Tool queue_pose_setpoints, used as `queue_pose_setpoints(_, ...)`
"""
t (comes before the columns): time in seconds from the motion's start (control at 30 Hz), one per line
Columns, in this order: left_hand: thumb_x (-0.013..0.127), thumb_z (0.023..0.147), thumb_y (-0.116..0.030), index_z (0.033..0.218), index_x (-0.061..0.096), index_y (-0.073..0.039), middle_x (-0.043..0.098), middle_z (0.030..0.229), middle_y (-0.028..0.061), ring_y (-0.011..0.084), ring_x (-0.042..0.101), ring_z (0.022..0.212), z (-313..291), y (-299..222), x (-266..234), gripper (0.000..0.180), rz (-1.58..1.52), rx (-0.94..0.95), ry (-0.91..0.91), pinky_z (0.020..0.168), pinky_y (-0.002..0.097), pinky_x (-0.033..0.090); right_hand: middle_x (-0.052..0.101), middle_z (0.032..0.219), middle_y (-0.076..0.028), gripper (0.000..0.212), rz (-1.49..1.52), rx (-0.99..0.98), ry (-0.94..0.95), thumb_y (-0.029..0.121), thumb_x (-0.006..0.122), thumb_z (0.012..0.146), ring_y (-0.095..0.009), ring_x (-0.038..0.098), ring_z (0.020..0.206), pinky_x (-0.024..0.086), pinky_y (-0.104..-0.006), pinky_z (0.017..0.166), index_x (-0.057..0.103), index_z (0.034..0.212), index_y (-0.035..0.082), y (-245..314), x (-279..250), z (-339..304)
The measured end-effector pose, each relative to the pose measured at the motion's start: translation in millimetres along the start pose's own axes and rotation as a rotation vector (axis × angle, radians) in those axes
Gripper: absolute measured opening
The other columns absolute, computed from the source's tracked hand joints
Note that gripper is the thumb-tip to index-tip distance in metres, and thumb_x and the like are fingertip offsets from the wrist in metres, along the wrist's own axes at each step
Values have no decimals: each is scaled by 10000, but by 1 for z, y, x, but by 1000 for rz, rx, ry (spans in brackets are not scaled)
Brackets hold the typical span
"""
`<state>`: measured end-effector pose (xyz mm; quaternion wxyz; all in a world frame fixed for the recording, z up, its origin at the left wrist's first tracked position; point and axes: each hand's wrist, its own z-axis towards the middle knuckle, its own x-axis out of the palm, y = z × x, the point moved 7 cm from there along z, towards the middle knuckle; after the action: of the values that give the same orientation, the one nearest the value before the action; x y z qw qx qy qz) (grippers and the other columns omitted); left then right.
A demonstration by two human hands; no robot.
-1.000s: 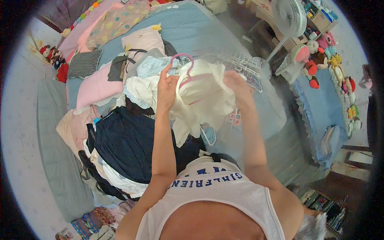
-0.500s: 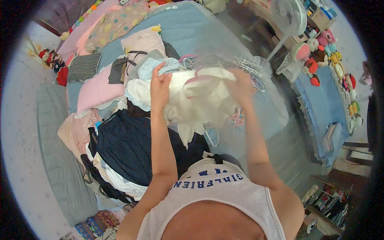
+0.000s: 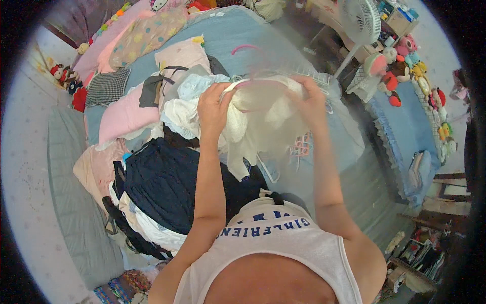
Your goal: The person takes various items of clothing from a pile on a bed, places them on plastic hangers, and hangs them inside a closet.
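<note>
Between my two hands hangs a white garment, its lower part draping toward me and partly blurred. A pink clothes hanger runs along the garment's upper edge, and a curved pink piece shows above it. My left hand is closed on the garment's left upper corner, thumb inward. At the right upper corner my right hand grips the cloth and the hanger's end; its fingertips are partly smeared. Beneath lies a dark navy garment on the bed.
White and light blue clothes are heaped left of my hands, beside a pink pillow. Pink hangers lie near my right forearm. A standing fan is at the far right, near a blue couch with plush toys.
The garment's upper edge has come up and straightened along the pink hanger. My left hand has moved slightly right and turned, its fingers now wrapped over the cloth.
</note>
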<state>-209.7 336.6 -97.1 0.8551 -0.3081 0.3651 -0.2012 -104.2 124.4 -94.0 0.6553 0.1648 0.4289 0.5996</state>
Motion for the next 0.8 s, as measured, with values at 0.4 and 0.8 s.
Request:
queue_pose_setpoints(0.4,601,743,-92,868,608,-63,540,741,71,247,526,722,-29,-15,-58,129,86,141,-173,652,329,361,496,942,-131,390,-248,192,-310,338,642,757,-274,471,924,379,-345,797,548,924,-2,11,-22,-41)
queue_pose_setpoints(0.8,615,753,-97,851,622,-38,544,710,82,251,532,655,-68,-24,-88,115,-87,120,-156,587,328,385,591,772,-10,266,373,469,-77,263,639,788,-78,525,679,419,-217,617,610,811,-1,43,14,-102)
